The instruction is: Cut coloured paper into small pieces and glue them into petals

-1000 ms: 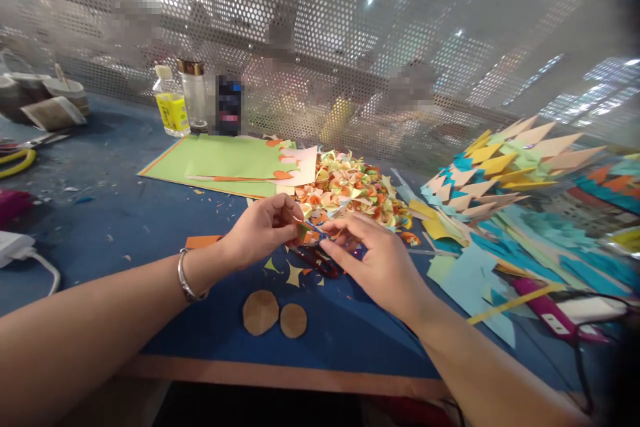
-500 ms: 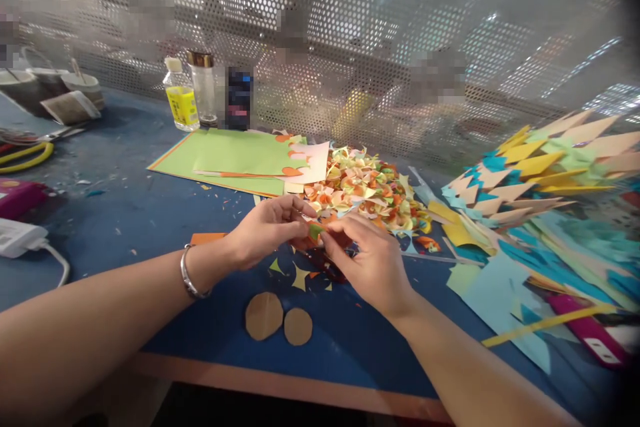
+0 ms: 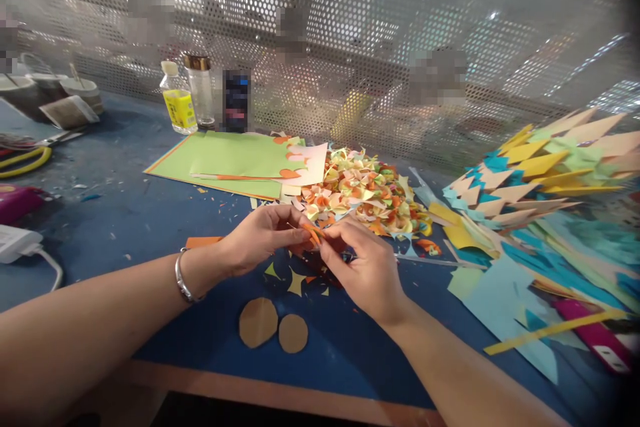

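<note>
Over the middle of the blue table [image 3: 125, 213], my left hand [image 3: 263, 235] and my right hand [image 3: 363, 263] meet. Both pinch a small orange paper piece [image 3: 314, 234] between thumb and fingertips. A silver bracelet [image 3: 183, 277] circles my left wrist. Just behind the hands lies a heap of small folded paper pieces [image 3: 367, 190] in orange, yellow and pink. Under the hands lie yellow paper scraps [image 3: 295, 280] and something dark red, partly hidden.
Two brown cardboard discs [image 3: 273, 327] lie near the front edge. Green paper sheets [image 3: 230, 157] lie behind, with a yellow-labelled bottle [image 3: 179, 107] and jars. Stacks of pointed coloured paper [image 3: 540, 173] fill the right. Yellow-handled scissors [image 3: 25, 160] and a white cable [image 3: 30, 250] sit left. A perforated metal screen [image 3: 350, 33] stands behind.
My right hand closed from loosely spread fingers into a pinch beside my left hand. The piece between the fingertips turned from showing green to orange. The view shifted slightly.
</note>
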